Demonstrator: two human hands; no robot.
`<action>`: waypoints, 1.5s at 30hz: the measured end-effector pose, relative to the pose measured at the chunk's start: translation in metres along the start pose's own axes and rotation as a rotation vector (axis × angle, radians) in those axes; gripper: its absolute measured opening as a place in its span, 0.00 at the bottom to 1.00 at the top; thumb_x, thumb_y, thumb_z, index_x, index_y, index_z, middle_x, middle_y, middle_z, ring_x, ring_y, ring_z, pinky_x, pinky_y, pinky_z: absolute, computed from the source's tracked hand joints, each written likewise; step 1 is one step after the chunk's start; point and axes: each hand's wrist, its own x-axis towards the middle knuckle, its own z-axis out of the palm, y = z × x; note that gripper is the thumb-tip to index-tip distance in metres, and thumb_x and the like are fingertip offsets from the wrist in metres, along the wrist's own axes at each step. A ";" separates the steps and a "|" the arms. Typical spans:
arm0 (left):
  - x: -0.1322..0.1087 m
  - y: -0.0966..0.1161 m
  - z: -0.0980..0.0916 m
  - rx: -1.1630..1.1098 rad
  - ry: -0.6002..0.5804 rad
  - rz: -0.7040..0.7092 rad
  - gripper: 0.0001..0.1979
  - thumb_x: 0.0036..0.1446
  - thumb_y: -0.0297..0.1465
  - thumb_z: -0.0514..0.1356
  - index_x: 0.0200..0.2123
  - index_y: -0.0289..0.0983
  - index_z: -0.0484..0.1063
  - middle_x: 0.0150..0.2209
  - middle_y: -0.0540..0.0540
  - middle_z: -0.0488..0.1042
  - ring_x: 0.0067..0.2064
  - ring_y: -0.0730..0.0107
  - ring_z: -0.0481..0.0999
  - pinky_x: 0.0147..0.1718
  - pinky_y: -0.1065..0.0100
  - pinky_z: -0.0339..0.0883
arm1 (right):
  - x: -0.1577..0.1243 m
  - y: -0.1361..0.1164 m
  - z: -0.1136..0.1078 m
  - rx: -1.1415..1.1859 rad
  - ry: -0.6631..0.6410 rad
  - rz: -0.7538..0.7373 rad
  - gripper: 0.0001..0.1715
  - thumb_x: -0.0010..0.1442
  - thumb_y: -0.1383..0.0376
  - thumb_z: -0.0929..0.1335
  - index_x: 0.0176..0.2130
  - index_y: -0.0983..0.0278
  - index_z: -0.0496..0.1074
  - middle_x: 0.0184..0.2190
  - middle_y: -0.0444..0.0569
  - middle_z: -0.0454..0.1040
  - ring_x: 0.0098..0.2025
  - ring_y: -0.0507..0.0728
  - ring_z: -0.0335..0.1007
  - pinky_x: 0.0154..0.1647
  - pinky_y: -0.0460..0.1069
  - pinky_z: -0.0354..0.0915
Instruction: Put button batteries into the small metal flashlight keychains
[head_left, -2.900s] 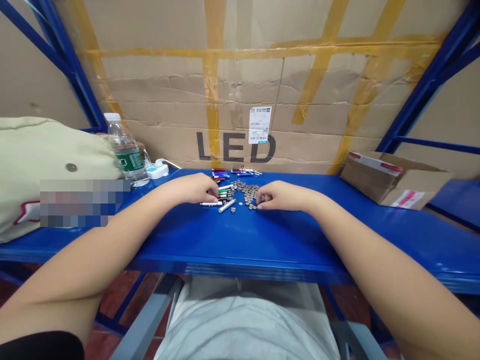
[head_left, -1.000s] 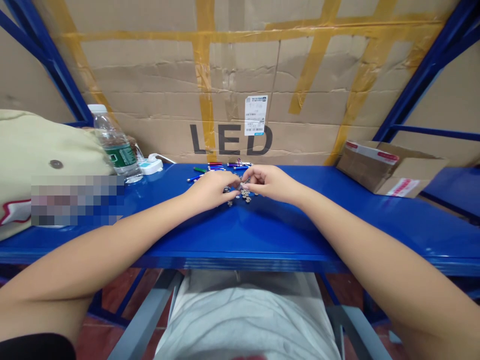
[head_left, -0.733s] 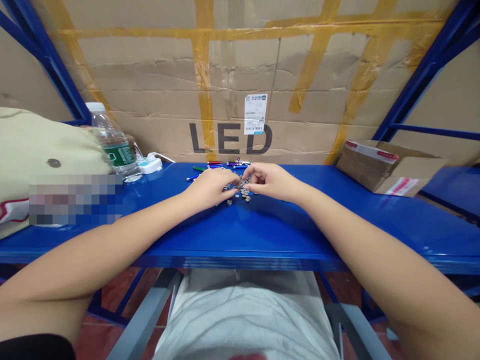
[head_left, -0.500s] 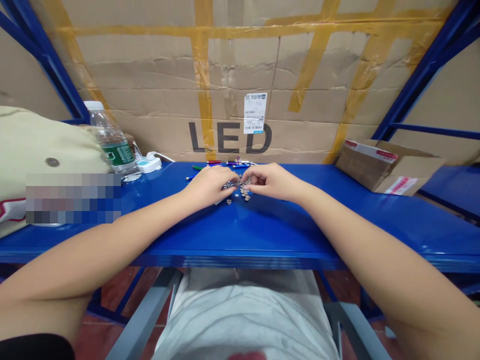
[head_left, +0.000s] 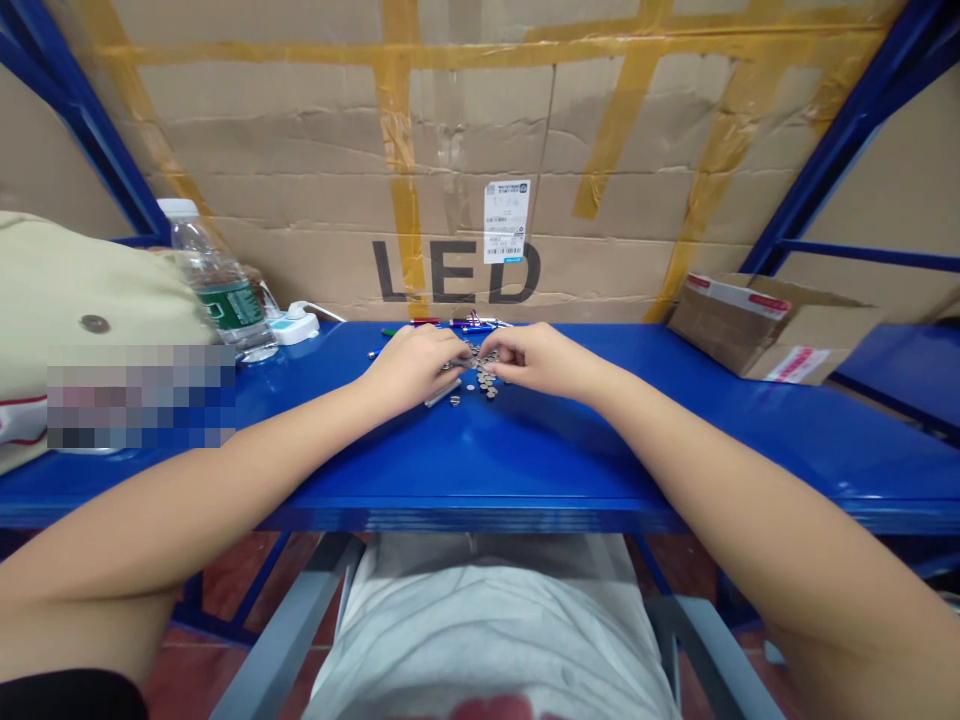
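Note:
My left hand [head_left: 411, 363] rests on the blue shelf [head_left: 525, 450] with its fingers curled round a small silver tube [head_left: 441, 393] whose end sticks out below the palm. My right hand [head_left: 529, 358] is close beside it, fingertips pinched over a heap of small silver button cells [head_left: 484, 376]. What the pinch holds is too small to name. Behind both hands lie several coloured pen-like tubes [head_left: 469, 323].
A taped cardboard box marked LED [head_left: 457, 190] fills the back. A water bottle [head_left: 217, 285] and a white power strip [head_left: 294, 325] stand at the left beside a beige bag [head_left: 82, 300]. An open small carton [head_left: 765, 325] sits at the right.
My hands came together over the heap of cells, the left one shifting right. Since half a second ago they have hardly moved; the view tilted slightly.

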 end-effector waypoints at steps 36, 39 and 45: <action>0.000 0.006 -0.003 0.008 -0.059 -0.020 0.10 0.62 0.33 0.55 0.40 0.38 0.74 0.39 0.44 0.78 0.44 0.60 0.74 0.38 0.65 0.59 | 0.005 0.007 0.019 0.134 0.084 0.019 0.08 0.56 0.62 0.67 0.35 0.64 0.70 0.18 0.37 0.59 0.23 0.49 0.55 0.29 0.46 0.51; 0.000 0.006 -0.002 0.002 -0.058 -0.019 0.09 0.62 0.34 0.55 0.40 0.38 0.74 0.39 0.45 0.78 0.44 0.60 0.74 0.38 0.65 0.59 | 0.005 0.009 0.020 0.126 0.087 0.008 0.08 0.56 0.63 0.67 0.37 0.64 0.70 0.19 0.37 0.60 0.23 0.49 0.55 0.29 0.46 0.51; 0.000 0.004 -0.002 0.014 -0.053 -0.021 0.09 0.61 0.34 0.56 0.40 0.39 0.75 0.39 0.45 0.79 0.43 0.60 0.75 0.37 0.65 0.59 | 0.003 0.005 0.010 0.064 0.052 0.044 0.07 0.56 0.65 0.67 0.36 0.65 0.71 0.19 0.37 0.59 0.24 0.49 0.54 0.30 0.46 0.51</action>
